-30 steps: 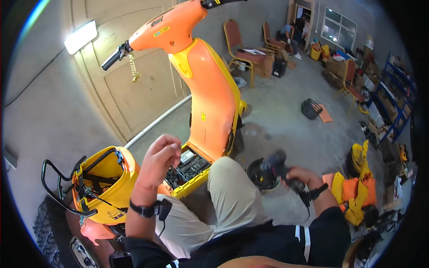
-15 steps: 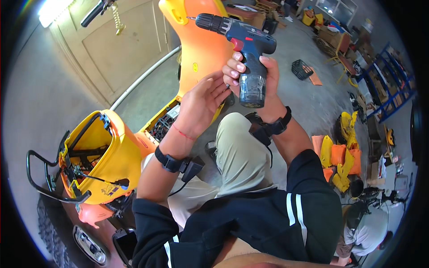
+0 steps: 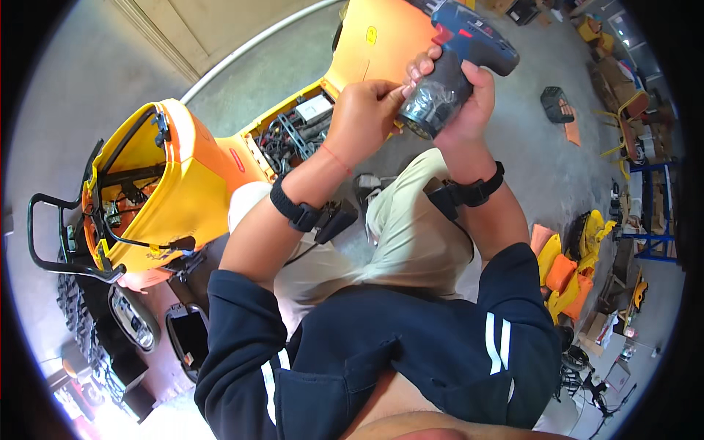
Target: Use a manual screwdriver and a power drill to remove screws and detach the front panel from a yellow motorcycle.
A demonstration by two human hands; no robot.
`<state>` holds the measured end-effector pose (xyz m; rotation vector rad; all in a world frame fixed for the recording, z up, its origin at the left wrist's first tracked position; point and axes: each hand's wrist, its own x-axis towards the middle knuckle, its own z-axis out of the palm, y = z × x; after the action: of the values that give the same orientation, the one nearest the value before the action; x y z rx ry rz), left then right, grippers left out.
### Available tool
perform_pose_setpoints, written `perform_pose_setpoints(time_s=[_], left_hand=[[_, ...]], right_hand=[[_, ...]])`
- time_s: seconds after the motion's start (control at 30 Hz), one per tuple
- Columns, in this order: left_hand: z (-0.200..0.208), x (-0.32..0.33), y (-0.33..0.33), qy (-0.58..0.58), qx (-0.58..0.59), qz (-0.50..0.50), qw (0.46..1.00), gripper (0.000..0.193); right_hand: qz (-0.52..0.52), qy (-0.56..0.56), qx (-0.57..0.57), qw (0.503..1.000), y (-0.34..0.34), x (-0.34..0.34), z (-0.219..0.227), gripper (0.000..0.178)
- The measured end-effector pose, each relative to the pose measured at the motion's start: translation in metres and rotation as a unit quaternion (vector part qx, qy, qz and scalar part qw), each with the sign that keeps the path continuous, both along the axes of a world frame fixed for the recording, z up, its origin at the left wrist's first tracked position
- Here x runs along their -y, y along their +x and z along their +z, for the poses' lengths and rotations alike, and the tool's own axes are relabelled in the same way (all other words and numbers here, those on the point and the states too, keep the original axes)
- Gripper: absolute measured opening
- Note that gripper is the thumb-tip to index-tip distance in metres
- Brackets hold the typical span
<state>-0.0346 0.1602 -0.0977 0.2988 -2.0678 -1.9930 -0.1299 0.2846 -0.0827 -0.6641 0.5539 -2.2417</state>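
Observation:
My right hand (image 3: pixel 469 114) grips a dark blue cordless drill (image 3: pixel 477 33) by its handle, with the battery end towards me. The drill is tilted, its front cut off by the top edge of the view. My left hand (image 3: pixel 363 121) is beside the drill's battery, thumb and forefinger pinched against the fingertips of my right hand. What lies in that pinch is too small to make out. Under and beyond my hands is a yellow-orange scooter body (image 3: pixel 180 172), its open floor compartment (image 3: pixel 275 150) full of wires and a white-topped box.
A black rear rack (image 3: pixel 62 202) juts from the scooter at the left. Yellow and orange body panels (image 3: pixel 561 275) are piled on the floor at right. A black basket (image 3: pixel 557 105) sits farther off, near a chair (image 3: pixel 631 110) and a blue rack (image 3: pixel 653 213).
My view has tilted down and shifted. The drill has turned, its chuck leaving the view at the top. My left hand's loosely spread fingers have closed into a pinch at my right fingertips.

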Motion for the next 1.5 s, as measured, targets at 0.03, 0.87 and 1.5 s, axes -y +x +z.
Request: perform_pose_setpoints(time_s=[0.03,0.87,1.5], left_hand=[[-0.003,0.0,-0.004,-0.047,0.012,0.003,0.999,0.031],[-0.091,-0.085,-0.127,-0.368,0.208,-0.327,0.845,0.042],[0.175,0.069,-0.041,-0.325,-0.016,-0.076,0.943,0.025]], right_hand=[[-0.05,0.02,0.003,0.999,-0.001,0.0,-0.006,0.042],[-0.53,0.158,-0.015,0.833,0.031,-0.303,-0.027,0.039],[-0.293,0.09,-0.201,0.93,0.011,-0.137,0.117,0.065]])
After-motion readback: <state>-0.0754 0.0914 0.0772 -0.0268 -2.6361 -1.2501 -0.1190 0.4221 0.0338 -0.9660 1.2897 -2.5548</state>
